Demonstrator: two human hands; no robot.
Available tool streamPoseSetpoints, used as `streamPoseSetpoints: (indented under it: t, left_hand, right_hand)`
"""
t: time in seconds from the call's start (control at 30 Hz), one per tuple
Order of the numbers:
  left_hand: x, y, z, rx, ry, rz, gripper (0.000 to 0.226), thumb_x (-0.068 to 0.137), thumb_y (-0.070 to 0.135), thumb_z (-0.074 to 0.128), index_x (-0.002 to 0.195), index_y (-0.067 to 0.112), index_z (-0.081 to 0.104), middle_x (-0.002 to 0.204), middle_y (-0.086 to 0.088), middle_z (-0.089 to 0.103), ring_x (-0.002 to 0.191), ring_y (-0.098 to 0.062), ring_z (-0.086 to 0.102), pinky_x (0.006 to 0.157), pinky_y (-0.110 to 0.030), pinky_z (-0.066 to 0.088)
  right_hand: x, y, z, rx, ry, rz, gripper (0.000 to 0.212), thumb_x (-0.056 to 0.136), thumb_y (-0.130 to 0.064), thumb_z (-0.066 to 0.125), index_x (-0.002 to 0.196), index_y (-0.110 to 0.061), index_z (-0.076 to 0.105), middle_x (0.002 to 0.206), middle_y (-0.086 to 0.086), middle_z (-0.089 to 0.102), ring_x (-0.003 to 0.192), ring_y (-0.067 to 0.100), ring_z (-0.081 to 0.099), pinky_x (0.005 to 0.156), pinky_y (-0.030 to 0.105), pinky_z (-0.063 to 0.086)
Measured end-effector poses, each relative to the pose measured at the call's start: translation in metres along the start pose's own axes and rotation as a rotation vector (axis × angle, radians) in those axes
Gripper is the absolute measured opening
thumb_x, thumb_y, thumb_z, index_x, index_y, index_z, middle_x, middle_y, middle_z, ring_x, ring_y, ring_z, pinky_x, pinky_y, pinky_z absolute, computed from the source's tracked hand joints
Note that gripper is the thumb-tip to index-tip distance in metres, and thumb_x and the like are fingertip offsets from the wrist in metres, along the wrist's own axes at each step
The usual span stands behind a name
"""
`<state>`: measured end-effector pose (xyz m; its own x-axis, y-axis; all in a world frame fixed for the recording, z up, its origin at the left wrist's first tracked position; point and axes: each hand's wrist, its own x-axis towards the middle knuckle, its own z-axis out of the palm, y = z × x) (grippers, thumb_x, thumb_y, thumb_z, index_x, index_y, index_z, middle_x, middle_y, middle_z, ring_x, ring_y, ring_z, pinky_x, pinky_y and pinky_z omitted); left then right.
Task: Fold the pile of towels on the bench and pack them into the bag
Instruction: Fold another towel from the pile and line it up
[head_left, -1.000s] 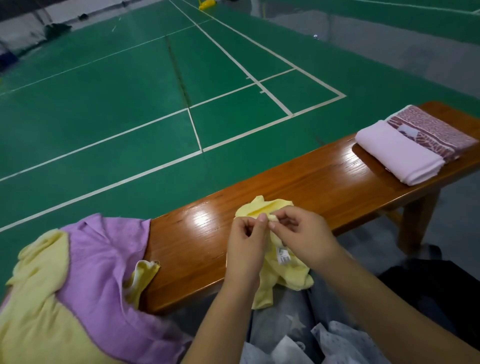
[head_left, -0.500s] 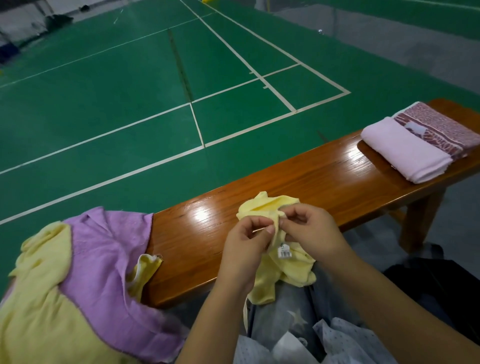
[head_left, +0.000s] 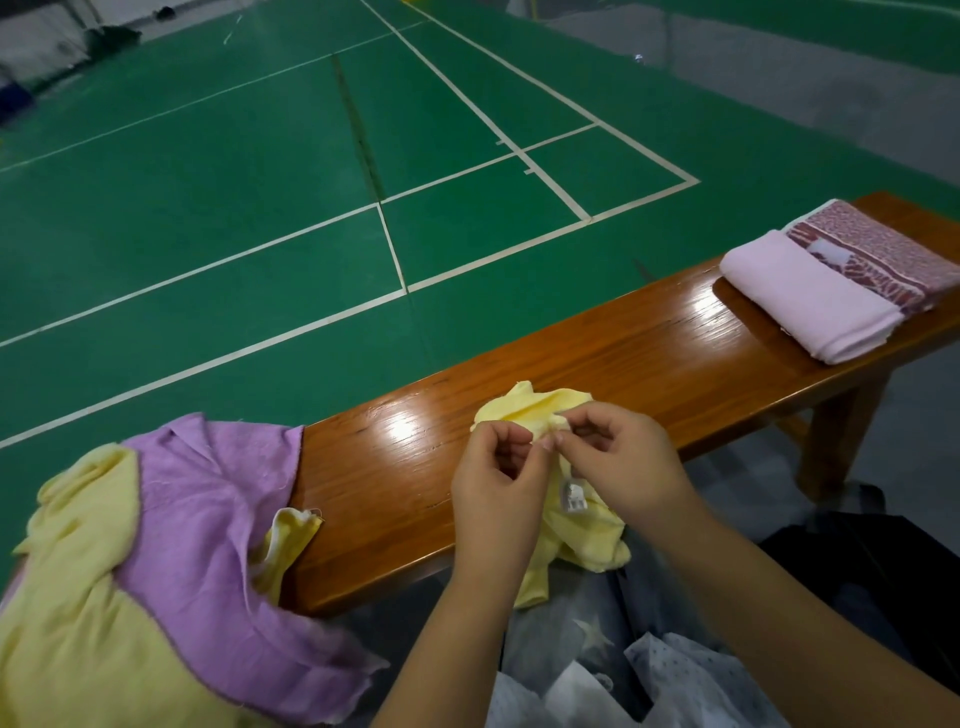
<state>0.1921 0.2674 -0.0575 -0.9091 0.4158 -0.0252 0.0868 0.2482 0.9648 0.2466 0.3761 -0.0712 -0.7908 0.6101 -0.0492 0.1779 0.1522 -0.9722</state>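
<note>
On the wooden bench (head_left: 649, 358), between the unfolded pile (head_left: 171, 561) and two folded towels (head_left: 810, 296), we should spread the small yellow towel (head_left: 582, 530) flat before folding. It's bunched, no clear long axis, trailing off the near edge. Our left hand (head_left: 498, 483) and right hand (head_left: 623, 462) each pinch its hem.

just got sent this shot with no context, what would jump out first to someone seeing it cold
First, the two hands meeting at the centre: the left hand and right hand both pinch a small crumpled yellow towel at the near edge of the glossy wooden bench. Next, the loose heap at lower left, a purple towel draped over a large yellow towel. At the bench's far right end lie a folded pink towel and a folded patterned towel.
</note>
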Motion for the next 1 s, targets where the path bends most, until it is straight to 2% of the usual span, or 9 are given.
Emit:
streamPoseSetpoints:
  t: [0.13, 0.3, 0.47, 0.57, 0.67, 0.8, 0.87, 0.93, 1.0]
  left_hand:
    - [-0.001, 0.001, 0.001, 0.013, -0.029, 0.017, 0.007, 0.087, 0.016, 0.069, 0.085, 0.019, 0.063, 0.079, 0.004, 0.063, 0.069, 0.000, 0.058, 0.062, -0.017, 0.050]
    - [0.000, -0.002, 0.001, -0.015, -0.048, -0.007, 0.007, 0.089, 0.014, 0.067, 0.088, 0.021, 0.066, 0.082, 0.004, 0.067, 0.075, -0.003, 0.063, 0.067, -0.017, 0.053]
    - [0.001, -0.009, -0.001, -0.043, -0.082, -0.021, 0.019, 0.092, 0.007, 0.061, 0.098, 0.021, 0.072, 0.090, 0.005, 0.073, 0.086, -0.007, 0.068, 0.077, -0.023, 0.057]
    - [0.004, -0.010, -0.002, -0.079, -0.156, -0.093, 0.024, 0.093, 0.002, 0.057, 0.099, 0.018, 0.074, 0.091, 0.004, 0.075, 0.088, -0.009, 0.070, 0.078, -0.023, 0.057]
    - [0.019, -0.005, -0.004, -0.149, -0.283, -0.223, 0.025, 0.094, -0.001, 0.054, 0.095, 0.015, 0.072, 0.091, -0.004, 0.075, 0.085, -0.014, 0.070, 0.076, -0.024, 0.058]
    - [0.076, -0.020, -0.011, 0.251, -0.056, -0.101, 0.011, 0.092, 0.016, 0.062, 0.101, 0.018, 0.067, 0.097, 0.004, 0.067, 0.090, -0.015, 0.064, 0.076, -0.027, 0.056]
    - [0.102, -0.029, -0.012, 0.378, -0.025, -0.120, 0.020, 0.090, 0.024, 0.066, 0.109, 0.018, 0.065, 0.106, 0.004, 0.065, 0.095, -0.015, 0.061, 0.076, -0.026, 0.053]
    - [0.121, -0.038, -0.006, 0.567, -0.200, -0.167, 0.034, 0.087, 0.033, 0.069, 0.117, 0.018, 0.062, 0.115, 0.006, 0.060, 0.103, -0.016, 0.058, 0.079, -0.026, 0.050]
    - [0.128, -0.047, -0.001, 0.822, -0.430, -0.173, 0.043, 0.085, 0.042, 0.069, 0.122, 0.021, 0.060, 0.113, 0.008, 0.053, 0.106, -0.018, 0.055, 0.083, -0.028, 0.048]
  right_hand:
    - [-0.001, 0.000, -0.001, 0.041, -0.044, 0.002, 0.015, 0.089, -0.013, 0.064, 0.088, -0.027, 0.067, 0.082, -0.009, 0.069, 0.076, 0.000, 0.064, 0.066, 0.015, 0.051]
    - [0.000, 0.000, -0.002, 0.033, -0.076, 0.000, 0.012, 0.089, -0.015, 0.064, 0.095, -0.024, 0.069, 0.089, -0.007, 0.070, 0.087, 0.007, 0.066, 0.077, 0.027, 0.056]
    - [0.001, 0.000, -0.006, 0.060, -0.161, -0.001, 0.029, 0.087, -0.011, 0.066, 0.087, -0.039, 0.060, 0.093, -0.012, 0.068, 0.092, 0.005, 0.065, 0.081, 0.023, 0.054]
    - [0.006, 0.006, -0.011, 0.026, -0.193, 0.029, 0.027, 0.082, -0.010, 0.071, 0.090, -0.034, 0.061, 0.093, -0.008, 0.068, 0.088, 0.006, 0.065, 0.077, 0.023, 0.055]
    - [0.010, 0.016, -0.018, 0.037, -0.150, 0.087, 0.006, 0.086, -0.011, 0.067, 0.087, -0.017, 0.066, 0.080, -0.003, 0.068, 0.074, 0.008, 0.063, 0.065, 0.022, 0.053]
    - [0.012, 0.027, -0.029, 0.058, -0.095, 0.174, 0.007, 0.090, -0.012, 0.063, 0.091, -0.006, 0.066, 0.087, 0.015, 0.070, 0.077, 0.024, 0.063, 0.072, 0.034, 0.056]
    - [0.011, 0.027, -0.033, 0.073, -0.092, 0.183, 0.005, 0.088, -0.010, 0.065, 0.092, -0.008, 0.066, 0.090, 0.014, 0.070, 0.079, 0.024, 0.065, 0.069, 0.033, 0.056]
    - [0.010, 0.026, -0.036, 0.088, -0.107, 0.193, 0.008, 0.085, -0.006, 0.067, 0.093, -0.008, 0.065, 0.092, 0.013, 0.070, 0.077, 0.018, 0.064, 0.062, 0.025, 0.055]
    - [0.009, 0.027, -0.038, 0.105, -0.123, 0.206, 0.013, 0.084, -0.003, 0.068, 0.096, -0.007, 0.064, 0.093, 0.014, 0.070, 0.078, 0.017, 0.064, 0.064, 0.026, 0.055]
